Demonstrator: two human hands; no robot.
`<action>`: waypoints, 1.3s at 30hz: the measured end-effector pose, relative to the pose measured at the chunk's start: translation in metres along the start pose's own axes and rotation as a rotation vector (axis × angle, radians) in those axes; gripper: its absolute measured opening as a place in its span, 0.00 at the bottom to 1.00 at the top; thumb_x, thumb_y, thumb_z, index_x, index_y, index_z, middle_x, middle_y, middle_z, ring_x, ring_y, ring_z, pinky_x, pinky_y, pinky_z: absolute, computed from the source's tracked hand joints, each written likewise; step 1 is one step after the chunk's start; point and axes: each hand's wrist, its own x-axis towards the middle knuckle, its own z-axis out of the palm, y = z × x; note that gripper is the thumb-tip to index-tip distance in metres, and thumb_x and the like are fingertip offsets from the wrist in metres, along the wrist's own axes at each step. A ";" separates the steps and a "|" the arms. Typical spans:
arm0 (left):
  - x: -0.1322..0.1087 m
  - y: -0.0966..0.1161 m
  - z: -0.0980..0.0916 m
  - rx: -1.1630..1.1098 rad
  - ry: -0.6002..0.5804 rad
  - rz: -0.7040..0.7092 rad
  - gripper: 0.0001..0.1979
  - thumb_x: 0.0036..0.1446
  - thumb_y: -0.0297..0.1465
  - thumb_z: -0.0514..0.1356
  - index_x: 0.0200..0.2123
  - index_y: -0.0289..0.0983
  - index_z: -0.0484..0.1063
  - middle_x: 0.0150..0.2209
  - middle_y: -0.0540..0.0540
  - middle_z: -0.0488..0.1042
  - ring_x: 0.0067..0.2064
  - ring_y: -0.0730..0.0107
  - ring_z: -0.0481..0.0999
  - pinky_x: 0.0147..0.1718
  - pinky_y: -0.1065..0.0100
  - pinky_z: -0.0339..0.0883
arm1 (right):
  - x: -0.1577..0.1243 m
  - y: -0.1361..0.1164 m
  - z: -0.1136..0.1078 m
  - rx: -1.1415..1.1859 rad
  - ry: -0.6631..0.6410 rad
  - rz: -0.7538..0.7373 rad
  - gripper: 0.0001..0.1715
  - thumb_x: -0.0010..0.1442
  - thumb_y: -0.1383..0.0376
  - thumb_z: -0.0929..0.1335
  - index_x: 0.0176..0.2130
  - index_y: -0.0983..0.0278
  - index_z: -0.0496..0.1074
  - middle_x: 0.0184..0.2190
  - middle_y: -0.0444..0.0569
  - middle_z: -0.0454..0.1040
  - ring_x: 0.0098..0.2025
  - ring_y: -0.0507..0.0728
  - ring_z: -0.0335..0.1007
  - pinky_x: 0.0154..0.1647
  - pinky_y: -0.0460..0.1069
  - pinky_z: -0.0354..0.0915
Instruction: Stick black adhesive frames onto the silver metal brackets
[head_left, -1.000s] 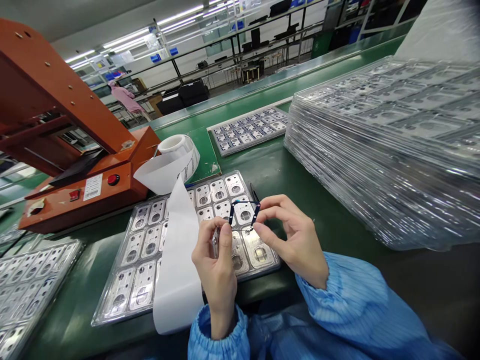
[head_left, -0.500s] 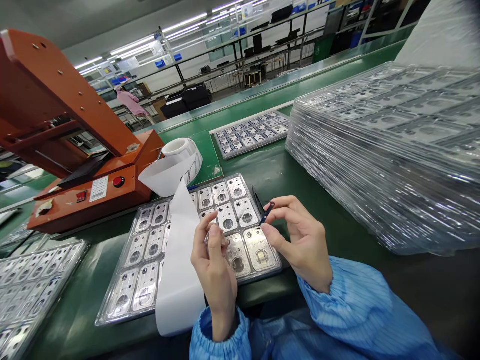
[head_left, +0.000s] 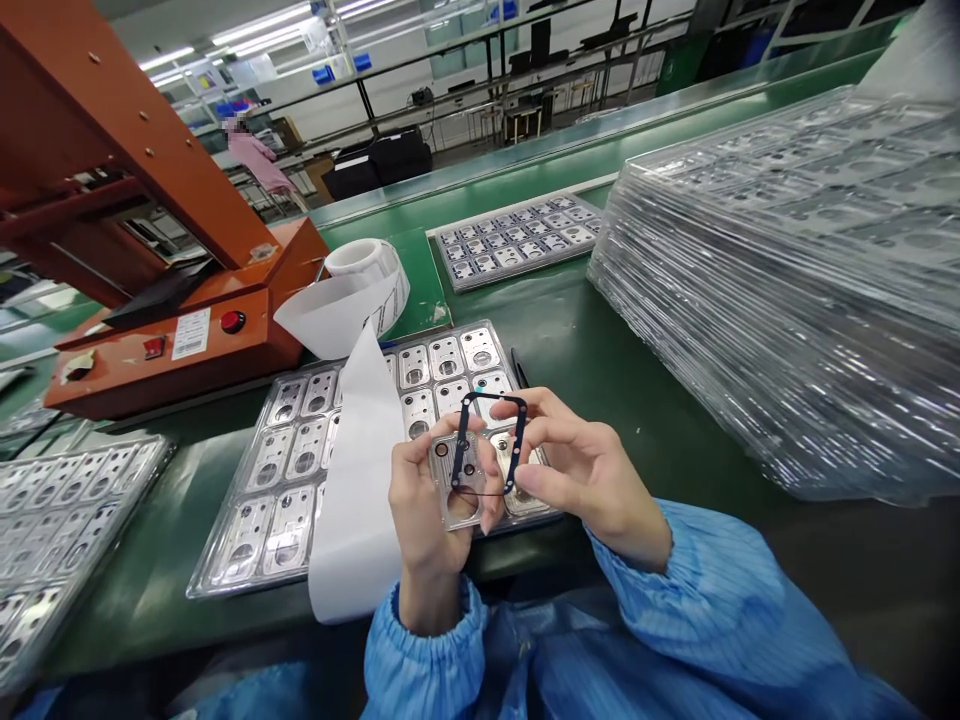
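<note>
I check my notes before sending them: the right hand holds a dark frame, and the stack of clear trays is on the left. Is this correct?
Not quite: in the head view, the stack of clear trays is on the right. The right hand holds a dark frame.

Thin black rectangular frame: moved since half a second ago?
Yes: the frame has shifted left, judged against the right edge of the clear plastic tray beneath.
</note>
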 end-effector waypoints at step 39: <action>-0.004 -0.004 0.000 0.051 -0.127 0.085 0.15 0.64 0.35 0.49 0.44 0.41 0.74 0.31 0.50 0.75 0.24 0.80 0.70 0.17 0.80 0.59 | -0.003 -0.002 0.002 -0.016 0.071 -0.177 0.05 0.56 0.68 0.71 0.36 0.60 0.72 0.48 0.48 0.65 0.55 0.59 0.60 0.56 0.54 0.59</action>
